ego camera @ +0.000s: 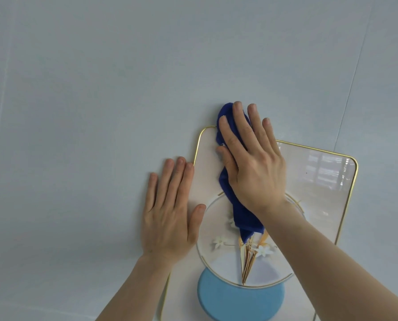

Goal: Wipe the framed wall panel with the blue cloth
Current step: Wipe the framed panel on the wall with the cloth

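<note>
Framed wall panel [318,181]: mounted flat on a pale wall [100,89], seen in the head view at a tilt, filling the lower right of the picture. A thin gold frame [353,181] with rounded corners runs around its edge. The glossy face carries a printed design of a ringed circle, white flowers, gold stems and a solid light-blue disc [239,302] near the bottom; window reflections show near the upper right corner.

Blue cloth [228,181]: bunched into a long strip, it lies against the panel. Its upper end projects past the top edge of the frame onto the wall; its lower end hangs down over the ringed circle.

Right hand [253,163]: laid flat on the cloth with fingers extended and slightly spread, pressing it against the panel near the upper left corner. The fingers are not curled around the cloth.

Left hand [170,212]: open, palm flat against the wall, just beside the left edge of the frame. The thumb overlaps the panel face. It holds nothing.
</note>
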A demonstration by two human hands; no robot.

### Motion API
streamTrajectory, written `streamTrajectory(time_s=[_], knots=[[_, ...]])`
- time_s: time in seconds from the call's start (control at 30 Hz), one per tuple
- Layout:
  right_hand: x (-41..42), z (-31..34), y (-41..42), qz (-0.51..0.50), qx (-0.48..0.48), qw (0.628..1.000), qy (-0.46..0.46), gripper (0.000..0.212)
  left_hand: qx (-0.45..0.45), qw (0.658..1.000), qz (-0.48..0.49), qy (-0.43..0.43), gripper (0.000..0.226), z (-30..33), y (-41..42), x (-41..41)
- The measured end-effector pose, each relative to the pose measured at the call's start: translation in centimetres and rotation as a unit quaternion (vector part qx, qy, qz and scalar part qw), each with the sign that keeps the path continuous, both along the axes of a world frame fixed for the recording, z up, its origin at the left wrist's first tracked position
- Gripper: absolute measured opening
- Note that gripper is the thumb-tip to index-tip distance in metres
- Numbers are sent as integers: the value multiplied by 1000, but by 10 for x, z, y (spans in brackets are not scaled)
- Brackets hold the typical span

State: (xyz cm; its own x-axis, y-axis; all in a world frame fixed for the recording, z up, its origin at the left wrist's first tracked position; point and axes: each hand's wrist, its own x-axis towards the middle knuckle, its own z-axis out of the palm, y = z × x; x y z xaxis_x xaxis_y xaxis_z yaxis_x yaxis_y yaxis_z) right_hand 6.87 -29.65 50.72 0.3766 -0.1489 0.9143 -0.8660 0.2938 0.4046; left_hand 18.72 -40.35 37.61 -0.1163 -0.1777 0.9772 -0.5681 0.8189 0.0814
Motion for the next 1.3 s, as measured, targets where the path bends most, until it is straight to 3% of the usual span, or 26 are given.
streamTrajectory(time_s=[0.13,0.37,1.3], knots=[[6,-8,-4,13,-10,999,-38,42,0,1000,1,3,70,0,0,-1],[1,-12,-2,5,24,1000,-6,50,-2,1000,3,8,70,-1,0,-2],[-18,-105,15,35,98,994,9,44,6,1000,-10,8,67,-1,2,0]])
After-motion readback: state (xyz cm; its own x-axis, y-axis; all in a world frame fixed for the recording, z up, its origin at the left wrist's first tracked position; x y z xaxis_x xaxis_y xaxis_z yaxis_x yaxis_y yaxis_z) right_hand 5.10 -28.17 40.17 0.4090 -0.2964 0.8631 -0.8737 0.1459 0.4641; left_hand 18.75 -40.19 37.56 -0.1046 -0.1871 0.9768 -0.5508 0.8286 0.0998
